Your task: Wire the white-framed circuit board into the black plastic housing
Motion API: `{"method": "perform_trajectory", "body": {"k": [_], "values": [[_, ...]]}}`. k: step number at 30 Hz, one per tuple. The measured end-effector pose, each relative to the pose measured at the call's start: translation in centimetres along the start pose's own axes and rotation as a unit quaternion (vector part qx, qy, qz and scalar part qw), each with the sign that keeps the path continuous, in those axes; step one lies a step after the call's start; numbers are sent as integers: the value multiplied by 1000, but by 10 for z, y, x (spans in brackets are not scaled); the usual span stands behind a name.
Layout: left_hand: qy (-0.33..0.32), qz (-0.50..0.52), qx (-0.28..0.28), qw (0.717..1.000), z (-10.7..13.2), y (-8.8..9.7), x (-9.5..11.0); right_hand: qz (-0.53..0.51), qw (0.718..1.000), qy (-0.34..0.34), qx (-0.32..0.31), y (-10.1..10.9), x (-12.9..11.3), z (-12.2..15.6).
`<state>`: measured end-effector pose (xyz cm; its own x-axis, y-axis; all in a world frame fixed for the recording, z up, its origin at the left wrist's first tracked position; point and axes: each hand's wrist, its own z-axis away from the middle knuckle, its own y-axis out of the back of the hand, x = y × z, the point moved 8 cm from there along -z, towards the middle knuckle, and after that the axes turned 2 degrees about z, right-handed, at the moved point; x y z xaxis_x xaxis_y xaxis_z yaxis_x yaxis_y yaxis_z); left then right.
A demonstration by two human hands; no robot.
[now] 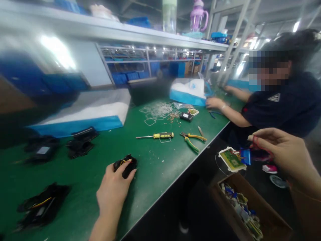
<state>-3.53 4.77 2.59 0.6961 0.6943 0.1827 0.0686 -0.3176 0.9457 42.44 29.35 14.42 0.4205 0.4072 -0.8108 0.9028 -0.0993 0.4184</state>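
Note:
On the green bench top, my left hand [116,180] is closed over a small black plastic housing [131,162] with a yellow wire showing in it. My right hand [283,150], out past the bench edge, pinches thin red wires [256,140]. A green circuit board [231,160] in a white frame and a blue component [245,156] hang beside its fingers, above an open cardboard box [274,217] of similar boards. Beyond my left hand lie a yellow-and-black screwdriver [163,135] and pliers [192,140] with yellow and green handles.
Several black housings [41,204] lie at the left. Behind are white wire loops [160,110], another housing [186,116] and blue-and-white packages [105,107]. A shelf [112,31] crosses above the bench. A co-worker [283,90] works at the right, arms over the bench.

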Motion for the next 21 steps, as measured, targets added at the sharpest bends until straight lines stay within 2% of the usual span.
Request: {"method": "perform_trajectory", "body": {"k": [2, 4, 6, 8, 10, 12, 14, 18, 21], "values": [[9, -1, -12, 1000, -2, -3, -2, 113, 989, -29, -89, 15, 42, 5], [22, 0, -29, 999, -4, -6, -2, 218, 955, -51, -197, 26, 88, 15], [41, 7, -43, 998, -6, -6, -3, 308, 912, -63, -264, 39, 131, 26], [58, 23, -51, 997, -8, -7, -5, 407, 877, -58, -248, 56, 162, 29], [60, 35, -58, 996, -10, -9, -5, 487, 852, -44, -185, 67, 175, 28], [62, 35, -63, 995, -11, -12, -8, 511, 846, -25, -151, 62, 173, 25], [67, 21, -58, 996, -11, -12, -11, 486, 859, -6, -161, 40, 162, 21], [33, -1, -21, 999, -5, -3, -3, 400, 889, 70, -212, -32, 119, 19], [13, 14, 1, 1000, 0, 4, 5, 353, 899, 139, -218, -90, 76, 22]]}}
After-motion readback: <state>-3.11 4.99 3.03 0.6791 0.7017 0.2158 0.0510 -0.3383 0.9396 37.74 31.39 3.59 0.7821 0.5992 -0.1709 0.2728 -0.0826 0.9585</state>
